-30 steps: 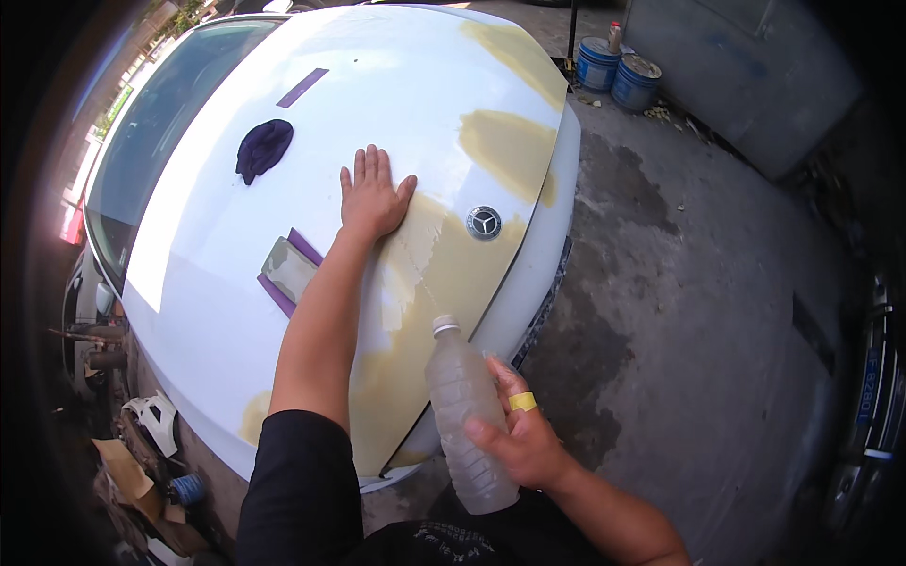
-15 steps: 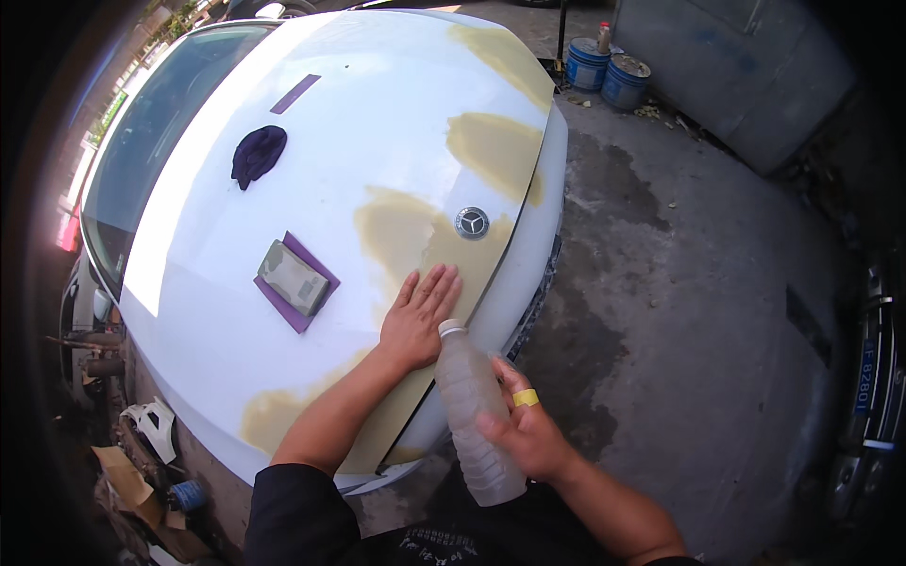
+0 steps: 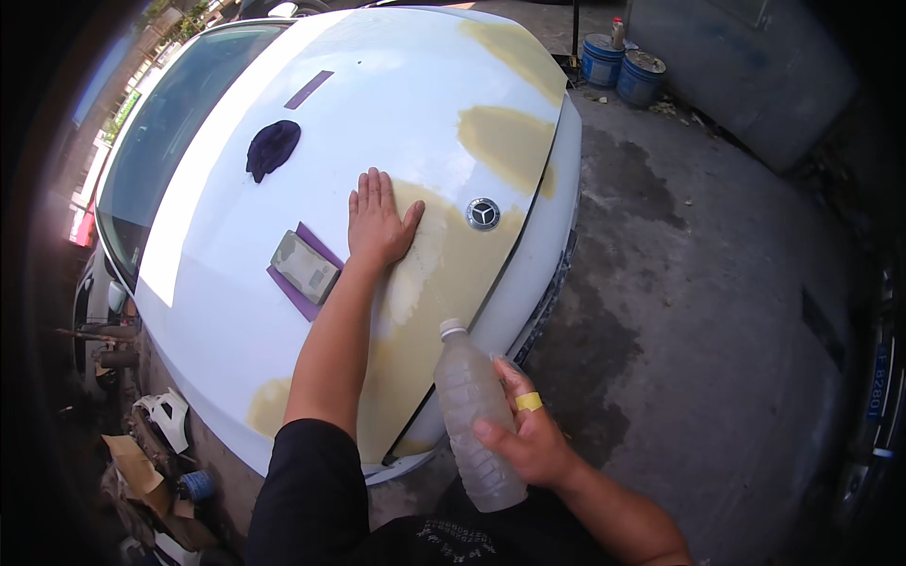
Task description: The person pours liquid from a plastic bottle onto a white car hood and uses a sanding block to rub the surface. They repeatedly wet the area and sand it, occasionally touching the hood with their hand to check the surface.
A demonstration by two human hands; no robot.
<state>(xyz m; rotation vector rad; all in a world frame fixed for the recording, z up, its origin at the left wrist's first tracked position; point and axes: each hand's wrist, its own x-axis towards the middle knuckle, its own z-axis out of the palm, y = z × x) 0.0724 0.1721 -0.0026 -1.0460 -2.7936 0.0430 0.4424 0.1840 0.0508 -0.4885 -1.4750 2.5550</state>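
My left hand (image 3: 380,224) lies flat on the white car hood (image 3: 377,104), fingers stretched out and pointing away from me. It rests at the left border of a tan filler patch (image 3: 444,255), which looks wet below the hand. A round emblem (image 3: 483,214) sits to the right on that patch. My right hand (image 3: 528,429), with yellow tape round one finger, is wrapped about a clear plastic bottle (image 3: 469,415) with a white cap. The bottle holds cloudy liquid and tilts slightly over the hood's front edge. Left of my forearm, a grey sanding block (image 3: 306,267) lies on purple sandpaper (image 3: 293,293).
Farther up the hood lie a dark cloth (image 3: 274,149) and a purple sandpaper strip (image 3: 310,90). More tan patches (image 3: 505,146) line the front edge. Blue buckets (image 3: 640,77) stand on the floor at the far right. Cardboard (image 3: 137,472) and car parts (image 3: 165,418) clutter the lower left.
My left hand has slid up and to the left across the hood, away from the bottle, uncovering the wet patch. The bottle stays in my right hand at nearly the same place.
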